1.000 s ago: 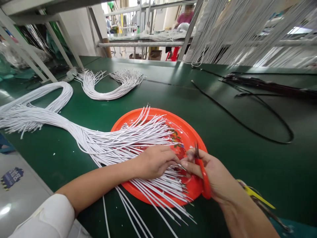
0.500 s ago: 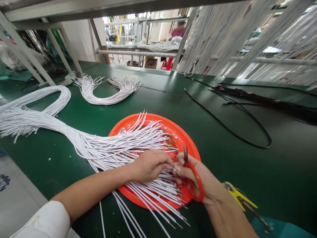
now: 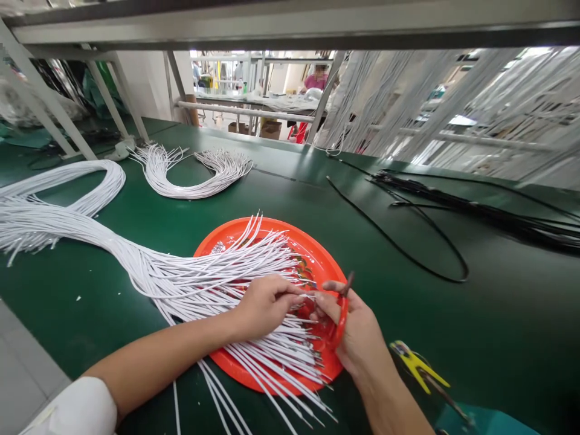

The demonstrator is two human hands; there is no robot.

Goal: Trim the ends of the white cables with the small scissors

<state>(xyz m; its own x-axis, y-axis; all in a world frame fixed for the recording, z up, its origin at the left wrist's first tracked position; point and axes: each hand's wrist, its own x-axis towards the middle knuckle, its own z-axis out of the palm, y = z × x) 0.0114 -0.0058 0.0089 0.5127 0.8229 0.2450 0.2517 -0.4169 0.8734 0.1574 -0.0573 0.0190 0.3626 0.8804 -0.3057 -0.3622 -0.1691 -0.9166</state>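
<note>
A thick bundle of white wires (image 3: 181,278) fans across an orange plate (image 3: 317,257) on the green table. My left hand (image 3: 265,305) rests on the wires over the plate, its fingers pinched on one wire end. My right hand (image 3: 356,329) is closed round red-handled scissors (image 3: 339,314), the blades pointing up and away, and its fingertips meet my left hand's at the wire end.
A yellow-handled tool (image 3: 419,368) lies on the table right of my right wrist. Another curved bunch of white wires (image 3: 194,175) lies at the back left. Black cables (image 3: 430,241) loop across the right. White wires hang from a rack behind. A person sits far off.
The view has tilted, so everything sits lower and further left in the picture. The scissors have turned in my right hand, their tips now leaning right. Both hands stay together over the plate.
</note>
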